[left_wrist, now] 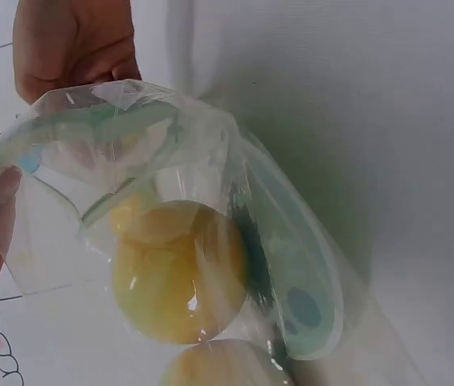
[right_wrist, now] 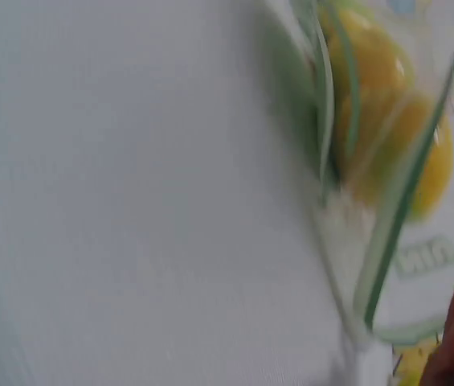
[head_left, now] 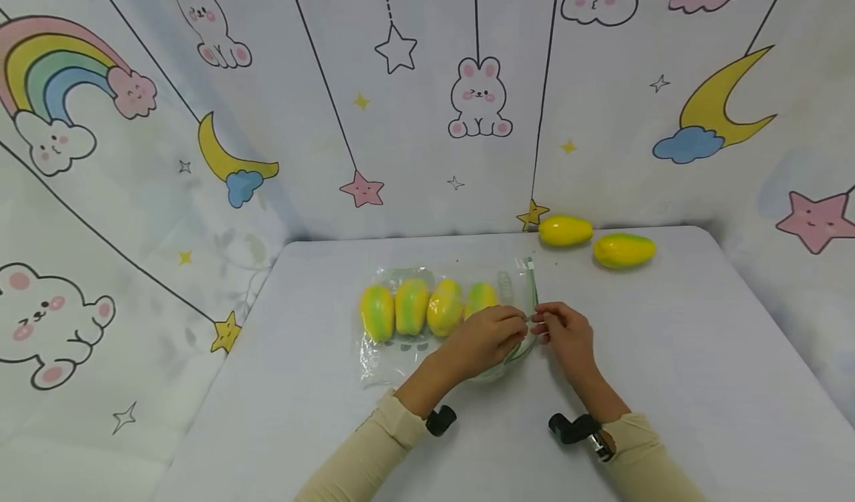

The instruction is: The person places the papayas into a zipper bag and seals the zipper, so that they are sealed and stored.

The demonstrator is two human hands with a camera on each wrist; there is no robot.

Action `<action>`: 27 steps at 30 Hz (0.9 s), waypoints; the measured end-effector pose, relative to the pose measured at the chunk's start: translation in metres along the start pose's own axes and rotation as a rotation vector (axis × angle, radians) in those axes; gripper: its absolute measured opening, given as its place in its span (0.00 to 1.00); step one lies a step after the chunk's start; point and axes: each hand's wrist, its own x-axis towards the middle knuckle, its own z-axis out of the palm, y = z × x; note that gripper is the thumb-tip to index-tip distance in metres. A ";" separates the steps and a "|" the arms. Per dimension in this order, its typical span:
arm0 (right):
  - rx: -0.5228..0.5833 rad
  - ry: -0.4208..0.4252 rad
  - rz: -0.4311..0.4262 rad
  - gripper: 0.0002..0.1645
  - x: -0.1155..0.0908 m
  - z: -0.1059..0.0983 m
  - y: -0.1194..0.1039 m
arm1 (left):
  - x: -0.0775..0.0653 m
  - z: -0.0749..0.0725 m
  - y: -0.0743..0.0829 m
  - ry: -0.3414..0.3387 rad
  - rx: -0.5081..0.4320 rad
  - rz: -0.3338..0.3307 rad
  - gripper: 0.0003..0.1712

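Note:
A clear zip bag (head_left: 390, 364) with a green-edged mouth lies on the table, holding several yellow-green mango-shaped fruits (head_left: 410, 307) in a row. My left hand (head_left: 484, 341) reaches over the bag's right part and pinches the film near the mouth, hiding part of the rightmost fruit. Opposite it, my right hand (head_left: 568, 335) has curled fingers at the green edge and grips the rim. The bag's green strip (right_wrist: 399, 205) gapes apart in the right wrist view. Through the film, a rounded fruit (left_wrist: 180, 273) shows in the left wrist view.
Two more of these fruits lie loose at the table's back edge, one fruit (head_left: 565, 231) by the backdrop and another fruit (head_left: 624, 251) to its right. A printed cloth backdrop (head_left: 427, 153) rises behind the white table (head_left: 695, 353).

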 end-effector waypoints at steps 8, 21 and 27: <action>-0.548 0.298 -0.170 0.19 0.057 -0.064 -0.004 | -0.004 0.006 -0.004 0.010 -0.021 -0.016 0.03; -1.092 -0.164 -0.123 0.43 0.113 -0.139 -0.016 | -0.013 0.012 -0.003 0.042 -0.027 -0.005 0.03; -1.136 -0.184 -0.074 0.41 0.112 -0.153 -0.010 | -0.016 0.015 -0.004 0.042 -0.029 -0.013 0.03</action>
